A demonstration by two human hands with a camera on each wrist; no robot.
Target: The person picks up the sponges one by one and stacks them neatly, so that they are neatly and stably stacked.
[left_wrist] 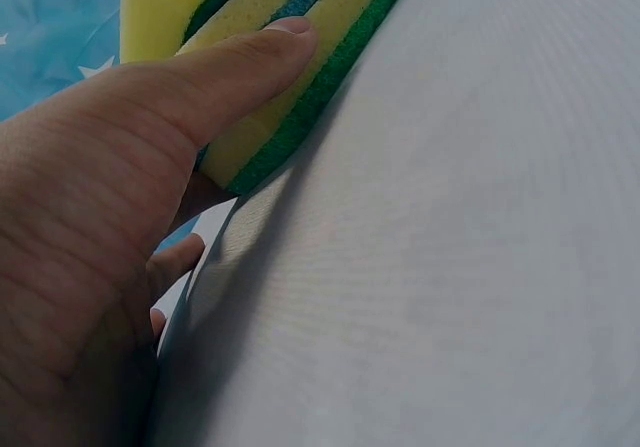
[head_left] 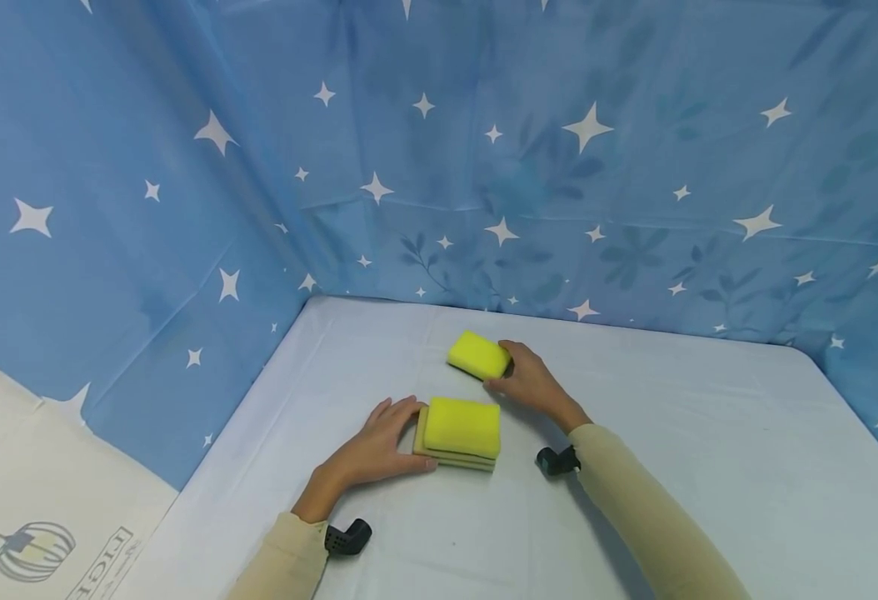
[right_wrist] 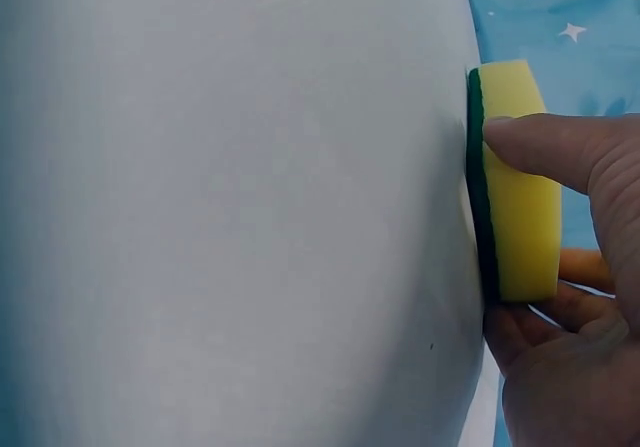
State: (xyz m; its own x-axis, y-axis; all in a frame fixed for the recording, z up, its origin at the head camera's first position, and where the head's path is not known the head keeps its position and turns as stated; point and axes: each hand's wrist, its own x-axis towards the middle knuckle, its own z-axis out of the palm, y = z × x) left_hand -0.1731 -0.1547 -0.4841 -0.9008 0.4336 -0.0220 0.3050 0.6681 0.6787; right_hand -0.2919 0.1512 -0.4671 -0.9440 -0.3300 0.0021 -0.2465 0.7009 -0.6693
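Observation:
Three sponges lie stacked on the table, with a bright yellow sponge (head_left: 461, 426) on top of two duller yellow sponges (head_left: 457, 460). My left hand (head_left: 375, 446) holds the lower sponges from their left end, thumb along the near side. In the left wrist view the thumb presses on the lower sponges (left_wrist: 265, 127), whose scouring layers are blue and green. Beyond the stack, my right hand (head_left: 532, 383) pinches a separate yellow sponge (head_left: 478, 355) by its right end. The right wrist view shows that sponge (right_wrist: 525, 227) with its dark green layer down against the table.
A white cloth covers the table (head_left: 709, 467). Blue star-patterned curtains (head_left: 529, 167) hang behind it and along its left side. A cream cloth with printed drawings (head_left: 34, 500) shows at the lower left. Each wrist wears a black camera (head_left: 347, 537).

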